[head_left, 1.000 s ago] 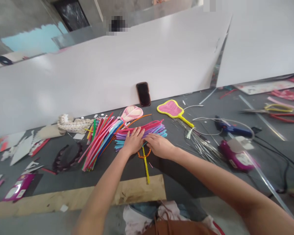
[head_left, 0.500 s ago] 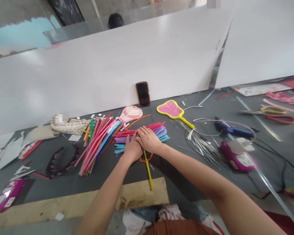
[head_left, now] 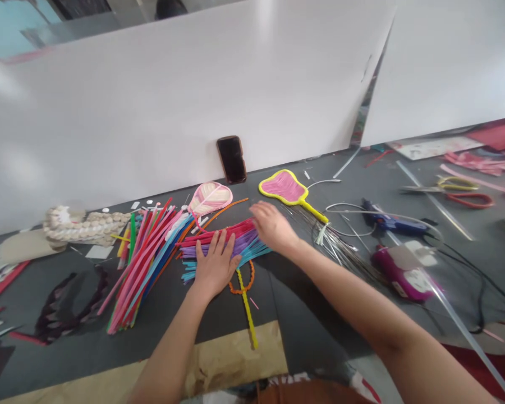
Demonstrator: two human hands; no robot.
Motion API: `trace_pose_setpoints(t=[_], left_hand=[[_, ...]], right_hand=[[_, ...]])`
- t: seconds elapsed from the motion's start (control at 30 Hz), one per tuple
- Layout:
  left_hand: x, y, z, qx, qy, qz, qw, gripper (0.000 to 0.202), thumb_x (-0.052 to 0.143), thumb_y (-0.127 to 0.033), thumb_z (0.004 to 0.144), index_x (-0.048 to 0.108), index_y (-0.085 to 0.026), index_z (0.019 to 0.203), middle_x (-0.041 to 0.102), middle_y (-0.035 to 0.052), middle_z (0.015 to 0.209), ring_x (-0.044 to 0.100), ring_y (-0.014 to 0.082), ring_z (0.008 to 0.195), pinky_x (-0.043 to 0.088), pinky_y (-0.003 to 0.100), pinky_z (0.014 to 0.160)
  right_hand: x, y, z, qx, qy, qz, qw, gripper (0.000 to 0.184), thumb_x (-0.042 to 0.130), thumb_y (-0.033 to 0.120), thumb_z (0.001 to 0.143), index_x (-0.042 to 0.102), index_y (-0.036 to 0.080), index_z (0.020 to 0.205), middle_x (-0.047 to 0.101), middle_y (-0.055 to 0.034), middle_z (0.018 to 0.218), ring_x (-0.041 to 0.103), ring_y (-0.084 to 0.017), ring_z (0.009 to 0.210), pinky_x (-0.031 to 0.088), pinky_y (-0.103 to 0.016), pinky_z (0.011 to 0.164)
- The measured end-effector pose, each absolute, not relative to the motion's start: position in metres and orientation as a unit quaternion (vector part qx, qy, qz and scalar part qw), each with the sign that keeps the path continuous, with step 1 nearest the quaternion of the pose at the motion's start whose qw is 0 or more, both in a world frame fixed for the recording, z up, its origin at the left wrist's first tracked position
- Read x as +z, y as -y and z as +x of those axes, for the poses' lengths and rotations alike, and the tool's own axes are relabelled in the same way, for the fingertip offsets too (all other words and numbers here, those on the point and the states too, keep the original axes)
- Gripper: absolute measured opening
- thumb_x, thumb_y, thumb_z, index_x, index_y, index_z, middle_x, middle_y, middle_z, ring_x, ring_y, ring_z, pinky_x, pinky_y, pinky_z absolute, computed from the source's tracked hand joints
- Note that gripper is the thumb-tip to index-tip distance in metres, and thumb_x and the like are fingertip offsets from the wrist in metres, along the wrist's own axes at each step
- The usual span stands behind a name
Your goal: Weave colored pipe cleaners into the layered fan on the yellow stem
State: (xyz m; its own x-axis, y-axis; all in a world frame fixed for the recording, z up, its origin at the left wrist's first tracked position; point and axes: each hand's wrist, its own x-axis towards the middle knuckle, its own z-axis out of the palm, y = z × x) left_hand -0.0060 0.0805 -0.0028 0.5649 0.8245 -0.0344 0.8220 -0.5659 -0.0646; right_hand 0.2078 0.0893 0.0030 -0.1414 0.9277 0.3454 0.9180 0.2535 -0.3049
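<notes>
A bundle of red, purple and light blue pipe cleaners lies crosswise on the table in front of me. My left hand is flat on its left part, fingers spread. At the right end my right hand has its fingers curled over the red and purple stems, gathering them closer together. Just below the bundle, a yellow twisted stem points toward me, with an orange twisted loop around its upper part. A pink leaf-shaped frame lies behind, and a yellow-edged pink fan shape sits to the right.
More pipe cleaners lie left, near a dark headband and a braided beige piece. A phone leans on the white board. Rightward are silver wires, a blue glue gun, a purple box and scissors.
My hands, which were together over the bundle, have moved apart. The left now lies flat on it, and the right has shifted to its right end. The view has tilted down and turned slightly right.
</notes>
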Motion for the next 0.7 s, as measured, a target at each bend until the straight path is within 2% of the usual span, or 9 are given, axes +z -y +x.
trace_pose_setpoints(t=[0.07,0.13,0.23,0.37,0.5,0.6,0.7], left_hand=[[-0.003,-0.081,-0.006,0.032,0.466,-0.884,0.017,0.054,0.03,-0.043,0.099,0.032,-0.023,0.15,0.028,0.0121,0.157,0.024,0.0317,0.146,0.014,0.072,0.111],[-0.002,-0.082,-0.006,0.029,0.464,-0.885,0.019,0.054,0.03,-0.043,0.1,0.033,-0.022,0.149,0.029,0.0116,0.157,0.025,0.0318,0.146,0.015,0.072,0.111],[0.001,-0.082,-0.007,0.016,0.45,-0.892,0.023,0.053,0.03,-0.043,0.1,0.038,-0.02,0.147,0.032,0.0121,0.155,0.028,0.0317,0.145,0.017,0.072,0.111],[0.006,-0.083,-0.008,-0.038,0.441,-0.896,0.026,0.05,0.034,-0.042,0.099,0.045,-0.019,0.143,0.039,0.0141,0.152,0.032,0.0311,0.143,0.02,0.067,0.113],[0.012,-0.083,-0.006,-0.134,0.44,-0.888,-0.018,0.047,0.039,-0.04,0.098,0.049,-0.02,0.139,0.046,0.0145,0.148,0.032,0.0304,0.143,0.023,0.06,0.115],[0.019,-0.083,0.0,-0.227,0.445,-0.858,-0.122,0.048,0.042,-0.042,0.097,0.046,-0.021,0.14,0.046,0.0136,0.148,0.032,0.0281,0.144,0.029,0.054,0.116],[0.028,-0.082,0.011,-0.31,0.456,-0.778,-0.301,0.061,0.047,-0.05,0.093,0.035,-0.019,0.145,0.041,0.016,0.151,0.037,0.0266,0.141,0.036,0.046,0.114]], right_hand=[[0.014,-0.091,0.242,-0.017,0.699,-0.691,0.183,0.035,0.042,0.018,0.093,0.059,0.006,0.121,0.062,-0.0199,0.124,0.052,-0.029,0.119,0.036,-0.044,0.106],[0.019,-0.089,0.273,-0.011,0.628,-0.774,0.083,0.031,0.043,0.019,0.092,0.061,0.005,0.113,0.064,-0.0231,0.116,0.055,-0.032,0.113,0.039,-0.045,0.098],[0.014,-0.083,0.3,0.006,0.586,-0.809,0.045,0.026,0.043,0.016,0.09,0.062,0.004,0.104,0.066,-0.0239,0.1,0.06,-0.03,0.098,0.042,-0.041,0.087],[0.002,-0.081,0.302,0.012,0.576,-0.816,0.045,0.029,0.039,0.007,0.087,0.061,0.007,0.105,0.067,-0.0202,0.096,0.062,-0.026,0.093,0.042,-0.036,0.083],[0.002,-0.081,0.296,0.011,0.569,-0.82,0.064,0.031,0.037,0.01,0.088,0.059,0.006,0.109,0.066,-0.0209,0.097,0.063,-0.028,0.092,0.045,-0.037,0.08],[0.01,-0.074,0.294,0.007,0.568,-0.819,0.085,0.037,0.034,0.01,0.089,0.054,0.006,0.12,0.063,-0.0201,0.101,0.064,-0.027,0.088,0.048,-0.036,0.076],[0.02,-0.059,0.283,0.007,0.577,-0.802,0.154,0.043,0.032,0.012,0.091,0.046,0.009,0.132,0.061,-0.0177,0.107,0.065,-0.024,0.082,0.051,-0.035,0.07]])
